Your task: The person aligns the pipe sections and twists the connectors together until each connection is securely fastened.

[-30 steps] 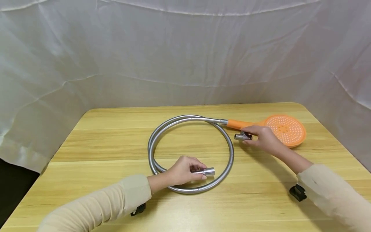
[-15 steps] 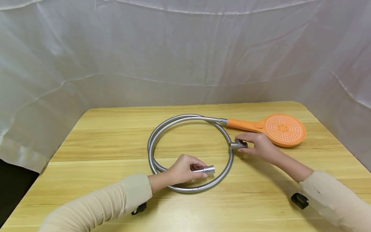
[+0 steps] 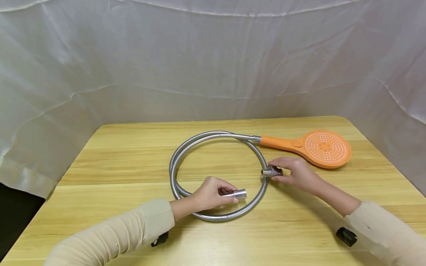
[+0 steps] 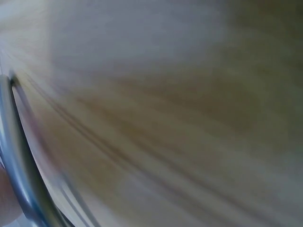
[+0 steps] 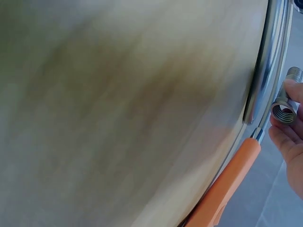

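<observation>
My left hand [image 3: 213,195] pinches a silver shower hose [image 3: 172,170] just behind its flared chrome end nut [image 3: 240,194], which points right. The hose lies coiled on the table, and its other end joins the handle of an orange shower head [image 3: 324,147]. Between thumb and fingers, my right hand [image 3: 301,175] grips a small threaded metal pipe fitting [image 3: 272,171]. One end of the fitting points left and overlaps the coil's right side in the head view. Inner threads show at the near opening of the fitting [image 5: 284,113] in the right wrist view.
A wood-grain table [image 3: 126,159] carries everything. Pale cloth [image 3: 213,59] hangs behind it and along both sides. Behind the right hand, the shower head lies face up near the table's right side. Black wrist devices [image 3: 346,236] sit under the sleeves.
My right hand has carried the pipe fitting left and toward me, from beside the shower head's handle to over the coil's right side. The left hand and hose end have stayed put.
</observation>
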`<action>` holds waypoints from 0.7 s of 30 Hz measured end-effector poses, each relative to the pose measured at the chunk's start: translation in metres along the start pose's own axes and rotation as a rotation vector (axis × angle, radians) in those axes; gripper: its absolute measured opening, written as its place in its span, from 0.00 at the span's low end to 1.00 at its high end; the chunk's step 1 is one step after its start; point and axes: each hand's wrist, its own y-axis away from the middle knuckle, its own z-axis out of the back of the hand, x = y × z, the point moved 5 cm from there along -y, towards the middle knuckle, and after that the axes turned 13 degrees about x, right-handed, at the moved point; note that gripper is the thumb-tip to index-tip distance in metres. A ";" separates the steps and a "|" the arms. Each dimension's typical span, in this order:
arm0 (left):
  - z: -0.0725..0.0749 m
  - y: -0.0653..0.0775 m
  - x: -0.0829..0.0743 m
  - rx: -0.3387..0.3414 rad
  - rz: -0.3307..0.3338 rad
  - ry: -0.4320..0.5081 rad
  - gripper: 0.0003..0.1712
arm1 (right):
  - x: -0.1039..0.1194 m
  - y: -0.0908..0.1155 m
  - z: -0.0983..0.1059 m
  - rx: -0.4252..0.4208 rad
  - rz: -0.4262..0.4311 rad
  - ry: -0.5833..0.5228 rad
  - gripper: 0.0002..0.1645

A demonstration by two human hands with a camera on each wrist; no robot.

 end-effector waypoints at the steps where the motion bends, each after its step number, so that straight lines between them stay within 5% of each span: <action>1: 0.000 0.000 0.000 -0.001 0.003 -0.001 0.12 | 0.001 0.000 0.000 -0.009 0.014 0.006 0.27; 21: 0.000 -0.002 0.001 -0.014 -0.004 -0.008 0.13 | 0.023 0.006 -0.008 -0.004 0.042 -0.037 0.27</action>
